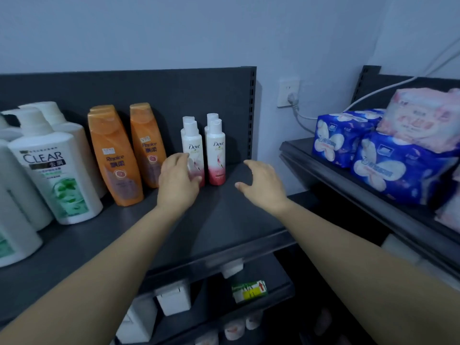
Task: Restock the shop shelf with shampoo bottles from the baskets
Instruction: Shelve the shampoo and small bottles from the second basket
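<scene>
On the dark grey shelf (224, 220) stand small white-and-pink Dove bottles in two short rows: a left front bottle (192, 143) and a right front bottle (216, 158), each with another bottle behind it. My left hand (178, 181) wraps around the lower part of the left front Dove bottle. My right hand (261, 183) hovers open over bare shelf to the right of the Dove bottles, holding nothing. Orange Rejoice bottles (112, 155) and large white Clear pump bottles (54, 170) stand further left. No basket is in view.
A second shelf unit at the right carries blue packs (348, 138) and pink packs (420, 115). A wall socket with a plugged-in cable (288, 92) sits between the units. Lower shelves hold white boxes (174, 297) and a green-yellow package (249, 290).
</scene>
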